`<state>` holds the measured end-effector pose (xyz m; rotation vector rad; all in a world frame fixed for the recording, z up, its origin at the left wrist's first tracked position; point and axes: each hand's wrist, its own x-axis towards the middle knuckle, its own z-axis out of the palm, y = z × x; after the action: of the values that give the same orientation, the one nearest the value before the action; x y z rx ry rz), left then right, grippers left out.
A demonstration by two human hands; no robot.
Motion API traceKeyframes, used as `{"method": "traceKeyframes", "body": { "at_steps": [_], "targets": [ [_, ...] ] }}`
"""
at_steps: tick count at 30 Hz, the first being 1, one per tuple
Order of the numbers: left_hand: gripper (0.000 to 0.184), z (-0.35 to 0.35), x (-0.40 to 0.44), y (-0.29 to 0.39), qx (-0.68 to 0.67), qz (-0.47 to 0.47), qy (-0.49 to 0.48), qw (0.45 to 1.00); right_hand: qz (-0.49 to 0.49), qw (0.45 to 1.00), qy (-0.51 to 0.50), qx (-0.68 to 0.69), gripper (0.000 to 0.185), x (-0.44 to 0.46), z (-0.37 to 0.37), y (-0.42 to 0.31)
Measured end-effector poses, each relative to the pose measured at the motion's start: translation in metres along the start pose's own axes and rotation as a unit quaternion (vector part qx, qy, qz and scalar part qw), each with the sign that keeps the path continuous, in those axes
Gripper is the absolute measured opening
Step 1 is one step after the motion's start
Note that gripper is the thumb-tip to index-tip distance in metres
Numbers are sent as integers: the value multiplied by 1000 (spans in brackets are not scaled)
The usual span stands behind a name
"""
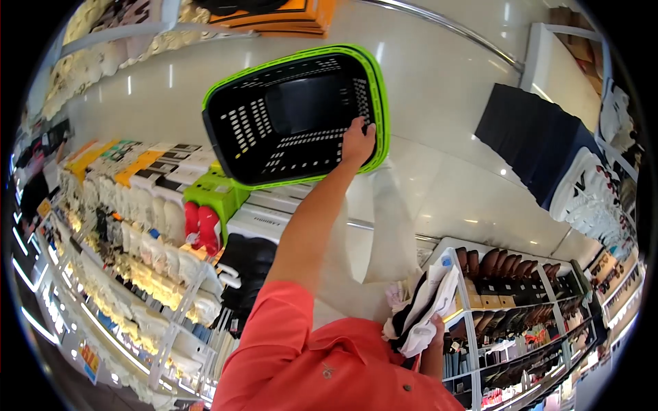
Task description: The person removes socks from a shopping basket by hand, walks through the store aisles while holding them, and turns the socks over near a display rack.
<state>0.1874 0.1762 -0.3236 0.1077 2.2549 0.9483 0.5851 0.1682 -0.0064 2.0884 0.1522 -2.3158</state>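
A black basket with a bright green rim (382, 103) is in front of me, its perforated inside facing up. The rim looks doubled, like two nested baskets. My left hand (358, 142) is at its right near side, with fingers curled at the edge; the exact grip is partly hidden. At the lower right, my right hand (436, 334) holds a bundle of folded white, black and pinkish cloth items (423, 312) close to my body. Most of that hand's fingers are hidden by the bundle.
Shoe racks with boxes (147, 171) stand on the left, beside a green box (209, 195) and red shoes (203, 226). Brown shoes (497, 264) fill shelves at the lower right. A dark stack (524, 137) stands at the right. A metal rail (445, 26) runs across the top.
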Motion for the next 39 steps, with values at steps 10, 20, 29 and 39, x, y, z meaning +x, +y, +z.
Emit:
{"method": "traceKeyframes", "body": {
  "at_steps": [10, 20, 29, 39],
  "targets": [
    [30, 40, -2, 39, 163, -74, -35, 983, -57, 997, 56, -1, 57, -4, 7, 15],
    [22, -79, -108, 85, 140, 51, -37, 988, -129, 990, -46, 34, 62, -26, 82, -20],
    [36, -287, -231, 135, -33, 9, 169, 985, -84, 877, -472, 29, 70, -43, 154, -65],
    [47, -402, -260, 86, 19, -25, 363, 931, -71, 929, -356, -70, 69, -43, 157, -132]
  ]
}}
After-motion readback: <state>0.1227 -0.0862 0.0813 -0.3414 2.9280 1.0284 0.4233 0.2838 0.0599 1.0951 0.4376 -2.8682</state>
